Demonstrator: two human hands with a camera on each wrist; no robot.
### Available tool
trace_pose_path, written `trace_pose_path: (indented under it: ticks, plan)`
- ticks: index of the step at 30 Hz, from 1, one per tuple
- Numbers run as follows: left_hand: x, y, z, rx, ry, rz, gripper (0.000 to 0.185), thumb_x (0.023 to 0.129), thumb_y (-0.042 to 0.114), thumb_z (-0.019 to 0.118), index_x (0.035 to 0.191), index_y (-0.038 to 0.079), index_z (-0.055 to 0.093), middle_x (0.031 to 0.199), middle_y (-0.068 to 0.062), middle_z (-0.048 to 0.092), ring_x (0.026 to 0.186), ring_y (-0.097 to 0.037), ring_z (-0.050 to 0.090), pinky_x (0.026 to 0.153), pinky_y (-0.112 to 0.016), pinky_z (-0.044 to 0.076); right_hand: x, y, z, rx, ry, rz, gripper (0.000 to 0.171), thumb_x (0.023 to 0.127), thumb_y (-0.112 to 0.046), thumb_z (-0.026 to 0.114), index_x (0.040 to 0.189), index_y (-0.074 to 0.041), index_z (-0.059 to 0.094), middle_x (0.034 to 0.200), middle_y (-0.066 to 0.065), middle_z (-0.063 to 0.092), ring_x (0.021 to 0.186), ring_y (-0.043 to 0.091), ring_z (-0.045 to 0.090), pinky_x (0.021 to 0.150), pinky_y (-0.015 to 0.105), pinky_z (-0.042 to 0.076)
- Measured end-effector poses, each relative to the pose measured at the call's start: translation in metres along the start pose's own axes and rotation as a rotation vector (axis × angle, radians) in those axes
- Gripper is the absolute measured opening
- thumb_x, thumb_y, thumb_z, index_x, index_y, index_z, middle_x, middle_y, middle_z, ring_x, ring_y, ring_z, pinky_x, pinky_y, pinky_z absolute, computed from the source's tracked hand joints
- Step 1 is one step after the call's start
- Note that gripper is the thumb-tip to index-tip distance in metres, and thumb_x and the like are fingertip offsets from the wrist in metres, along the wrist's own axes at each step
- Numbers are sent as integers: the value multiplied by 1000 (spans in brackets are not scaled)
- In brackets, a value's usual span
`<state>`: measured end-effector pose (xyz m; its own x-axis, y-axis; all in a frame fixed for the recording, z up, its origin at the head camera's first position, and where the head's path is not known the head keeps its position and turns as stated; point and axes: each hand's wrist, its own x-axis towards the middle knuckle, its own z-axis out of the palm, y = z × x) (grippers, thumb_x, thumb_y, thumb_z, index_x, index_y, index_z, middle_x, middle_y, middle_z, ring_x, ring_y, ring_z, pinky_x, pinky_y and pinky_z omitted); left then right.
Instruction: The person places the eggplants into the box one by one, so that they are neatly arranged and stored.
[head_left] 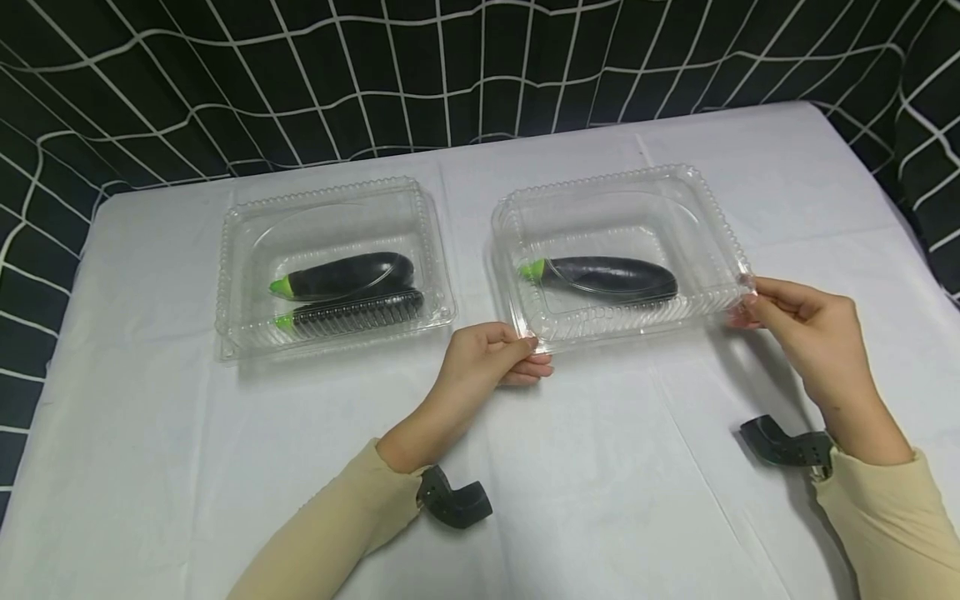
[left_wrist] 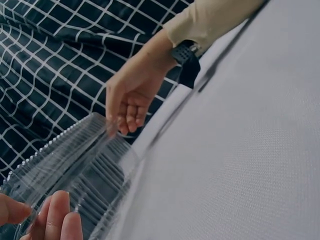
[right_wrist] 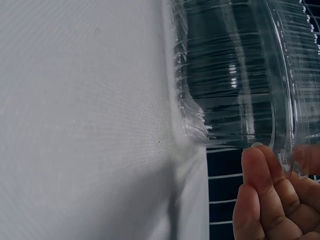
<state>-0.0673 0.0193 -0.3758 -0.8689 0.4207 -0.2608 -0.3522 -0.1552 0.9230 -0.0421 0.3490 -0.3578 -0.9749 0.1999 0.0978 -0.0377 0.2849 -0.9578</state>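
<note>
A clear plastic clamshell container [head_left: 615, 321] with its lid down lies at the right of the table. Inside it is one dark eggplant [head_left: 611, 275] with a green stem end. My left hand [head_left: 495, 354] pinches the near left corner of its rim. At the near right corner, my right hand [head_left: 802, 321] pinches the rim between thumb and fingers. The right wrist view shows those fingertips [right_wrist: 257, 165] at the edge of the clear container [right_wrist: 225, 120]. In the left wrist view, both hands hold the container [left_wrist: 95, 170] at opposite corners.
Left of it stands a second clear clamshell container [head_left: 322, 196], covered, holding two eggplants [head_left: 348, 277]. Both containers rest on a white-clothed table [head_left: 360, 533]. A dark cloth with a white grid [head_left: 465, 75] hangs behind the table and along its sides.
</note>
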Motion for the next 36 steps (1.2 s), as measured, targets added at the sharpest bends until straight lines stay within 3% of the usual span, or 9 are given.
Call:
trace_pose_path:
  ticks: [11, 17, 21, 26, 36]
  plan:
    - [-2, 1, -1, -3, 18, -13, 9, 92, 0, 56, 84, -3, 59, 90, -22, 70, 78, -22, 71, 77, -34, 57, 2, 1, 3, 137, -21, -19, 37, 88, 13, 55, 94, -19, 74, 83, -7, 72, 64, 4, 68, 66, 11, 52]
    - [1, 2, -1, -43, 63, -20, 17, 93, 3, 57, 100, -12, 62, 91, -22, 70, 75, -17, 71, 76, -32, 57, 5, 0, 6, 63, -2, -13, 34, 89, 7, 58, 94, -23, 73, 81, -9, 72, 64, 4, 68, 65, 11, 52]
    - [2, 1, -3, -68, 77, -28, 26, 96, 10, 56, 108, -13, 60, 94, -23, 70, 78, -17, 71, 77, -32, 56, 7, -1, 8, 81, 13, 4, 31, 90, 5, 59, 93, -22, 73, 78, -8, 72, 63, 4, 67, 65, 12, 52]
    - [-7, -1, -9, -4, 8, -34, 32, 97, 16, 54, 111, -12, 60, 96, -21, 70, 85, -20, 70, 81, -33, 55, 8, 0, 10, 194, 28, 16, 27, 88, 7, 59, 92, -14, 75, 75, -1, 72, 61, 8, 68, 62, 15, 53]
    - [-34, -4, -24, 191, -92, -10, 26, 95, 5, 47, 109, -12, 61, 96, -19, 69, 89, -23, 69, 81, -32, 55, 15, 1, 17, 346, 71, 33, 23, 87, 12, 59, 89, -4, 75, 72, 6, 72, 58, 13, 68, 58, 21, 55]
